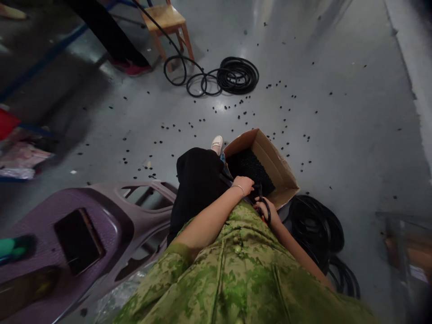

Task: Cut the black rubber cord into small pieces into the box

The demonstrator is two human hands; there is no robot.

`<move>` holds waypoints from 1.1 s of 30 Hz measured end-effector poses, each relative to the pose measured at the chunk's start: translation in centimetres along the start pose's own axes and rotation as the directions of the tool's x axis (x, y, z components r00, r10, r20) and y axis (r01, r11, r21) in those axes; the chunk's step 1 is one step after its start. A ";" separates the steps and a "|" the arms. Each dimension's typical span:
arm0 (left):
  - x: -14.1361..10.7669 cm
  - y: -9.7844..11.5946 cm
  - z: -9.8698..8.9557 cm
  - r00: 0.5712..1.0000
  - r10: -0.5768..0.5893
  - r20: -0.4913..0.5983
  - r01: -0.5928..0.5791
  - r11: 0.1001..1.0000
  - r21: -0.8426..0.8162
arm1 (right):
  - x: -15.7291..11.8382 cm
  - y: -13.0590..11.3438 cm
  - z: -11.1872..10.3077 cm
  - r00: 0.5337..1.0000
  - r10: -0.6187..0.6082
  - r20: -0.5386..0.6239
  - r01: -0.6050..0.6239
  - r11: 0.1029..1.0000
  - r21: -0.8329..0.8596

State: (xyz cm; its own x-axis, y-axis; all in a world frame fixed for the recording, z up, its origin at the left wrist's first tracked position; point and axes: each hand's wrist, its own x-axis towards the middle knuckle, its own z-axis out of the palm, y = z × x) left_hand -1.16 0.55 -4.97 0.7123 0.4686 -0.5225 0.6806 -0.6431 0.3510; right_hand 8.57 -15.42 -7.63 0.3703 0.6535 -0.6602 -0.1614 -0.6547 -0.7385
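My left hand [243,184] is closed, its fingertips pinching what looks like a black tube, most of it lost against the dark box contents. Close beside it, my right hand [266,210] grips a pair of scissors [268,213] by the black loop handles. The scissor blades point up toward the left fingertips; how far apart they are is too dark to tell. Both hands are over the near edge of an open cardboard box [280,166] at my lap. A heap of small black pieces [251,164] lies inside the box.
Small black pieces are scattered over the grey floor. A black hose coil [238,74] lies ahead, its end running up past a wooden stool [165,20]. More black coils [315,225] lie at right. On a purple plastic chair [118,220] at left rests a phone [79,240]. Another person's leg [111,31] shows upper left.
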 end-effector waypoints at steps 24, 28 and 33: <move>-0.1 -0.1 -1.0 0.998 -0.042 0.052 0.042 0.999 -0.008 | 2.0 1.7 -1.3 0.979 -0.203 -0.033 0.152 0.820 -0.551; 0.0 -0.2 -0.9 0.998 -0.053 0.046 0.054 0.998 -0.020 | 1.9 1.8 -0.8 0.982 -0.183 -0.050 0.101 0.731 -0.675; 0.2 -0.3 -0.7 0.996 -0.064 0.055 0.064 0.998 -0.001 | 2.1 2.3 -0.7 0.979 -0.199 -0.045 0.097 0.649 -0.755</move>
State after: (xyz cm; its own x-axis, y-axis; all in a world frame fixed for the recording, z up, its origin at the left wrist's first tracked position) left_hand -1.08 1.28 -4.66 0.6566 0.4749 -0.5859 0.7253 -0.6108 0.3178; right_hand 9.58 -15.79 -10.58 0.4356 0.7527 -0.4937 0.6216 -0.6482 -0.4398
